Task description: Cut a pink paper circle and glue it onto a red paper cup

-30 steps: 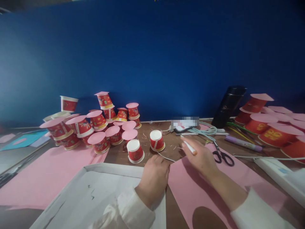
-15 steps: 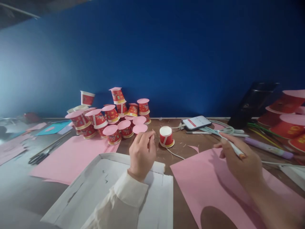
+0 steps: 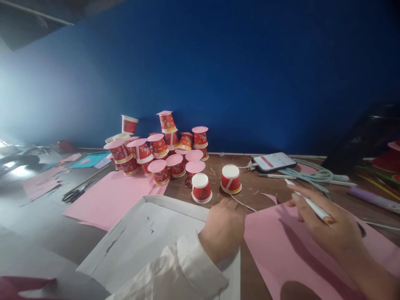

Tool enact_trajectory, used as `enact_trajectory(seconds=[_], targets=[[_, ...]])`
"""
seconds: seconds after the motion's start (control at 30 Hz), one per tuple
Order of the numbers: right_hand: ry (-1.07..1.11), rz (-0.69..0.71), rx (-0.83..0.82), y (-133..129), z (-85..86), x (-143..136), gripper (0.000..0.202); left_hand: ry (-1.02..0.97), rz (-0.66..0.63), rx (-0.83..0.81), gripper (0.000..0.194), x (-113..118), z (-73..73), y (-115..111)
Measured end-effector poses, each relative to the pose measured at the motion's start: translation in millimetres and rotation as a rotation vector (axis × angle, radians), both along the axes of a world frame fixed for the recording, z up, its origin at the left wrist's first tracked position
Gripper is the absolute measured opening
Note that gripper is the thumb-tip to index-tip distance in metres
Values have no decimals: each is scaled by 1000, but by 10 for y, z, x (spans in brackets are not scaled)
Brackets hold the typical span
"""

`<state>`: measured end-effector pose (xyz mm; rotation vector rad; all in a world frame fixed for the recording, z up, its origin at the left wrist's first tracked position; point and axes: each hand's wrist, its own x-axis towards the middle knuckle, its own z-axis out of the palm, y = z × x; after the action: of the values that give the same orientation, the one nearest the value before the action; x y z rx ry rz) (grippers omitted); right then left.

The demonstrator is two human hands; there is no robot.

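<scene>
A white pen point(image 3: 312, 204) rests between the thumb and fingers of my right hand point(image 3: 328, 225), held above a pink paper sheet point(image 3: 265, 237) with a round hole cut at its near edge. My left hand point(image 3: 223, 229) is at the right side of a white shallow box lid point(image 3: 162, 233), by the left edge of the pink sheet. Its knuckles face up and the fingertips are hidden. Just beyond it, two upside-down red paper cups with white bases stand apart, a nearer cup point(image 3: 201, 189) and a farther cup point(image 3: 231, 180).
Several red cups topped with pink discs point(image 3: 158, 171) are stacked at the back left. Pink sheets point(image 3: 115, 198) and black scissors point(image 3: 76, 193) lie left. A phone point(image 3: 275, 161), coiled cable point(image 3: 312, 173) and purple tube point(image 3: 375, 200) are at the right. A blue panel point(image 3: 237, 83) stands behind.
My left hand has moved right and nearer to me, uncovering the nearer white-based cup. The view has shifted left. My right hand still holds the pen over the pink sheet.
</scene>
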<state>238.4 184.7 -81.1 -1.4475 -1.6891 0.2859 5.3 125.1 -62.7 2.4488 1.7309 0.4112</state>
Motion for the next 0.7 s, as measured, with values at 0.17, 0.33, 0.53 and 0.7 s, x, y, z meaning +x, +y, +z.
enact_trajectory(seconds=[0.17,0.33,0.53,0.7], targets=[[22,41,-60,-18,-58,7,42,100,172,-4,27,-124,-33,111],[35,34,-83,-14,-80,16,41,169,326,-51,31,-272,-18,177],[14,24,-64,-1,-68,23,40,268,469,-102,29,-419,142,200],[11,-17,-49,-15,13,6,38,222,413,-93,29,-427,88,218]])
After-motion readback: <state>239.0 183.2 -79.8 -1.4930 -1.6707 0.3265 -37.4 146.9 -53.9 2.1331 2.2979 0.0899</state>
